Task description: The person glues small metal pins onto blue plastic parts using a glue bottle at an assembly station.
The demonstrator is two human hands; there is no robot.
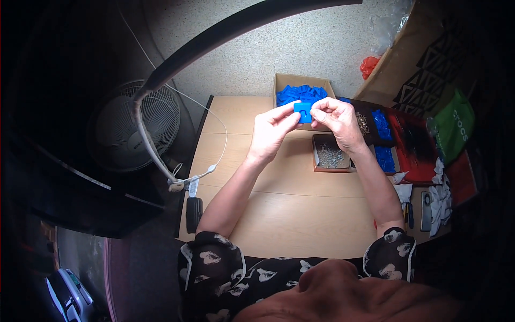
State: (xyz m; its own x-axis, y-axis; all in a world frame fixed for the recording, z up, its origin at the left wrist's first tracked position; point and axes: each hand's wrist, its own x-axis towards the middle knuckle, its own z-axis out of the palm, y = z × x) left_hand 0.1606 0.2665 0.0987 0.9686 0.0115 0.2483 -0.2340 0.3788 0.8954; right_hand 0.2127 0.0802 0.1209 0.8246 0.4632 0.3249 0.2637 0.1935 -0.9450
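Blue square piece (301,107), pinched by the left hand (271,130), fingertips of the right hand (339,121) pressed together at its edge, could drop should the left pinch loosen.

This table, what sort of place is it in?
Probably a small work corner, perhaps at home: the wooden table holds a cardboard box of blue pieces and a shallow box of tiny parts, with a fan to its left.

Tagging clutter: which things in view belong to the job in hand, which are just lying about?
Likely in the job:
blue square piece, in left hand, right hand at its edge
cardboard box of blue pieces
tray of small parts

Likely lying about:
fan
black case
green bag
red bag
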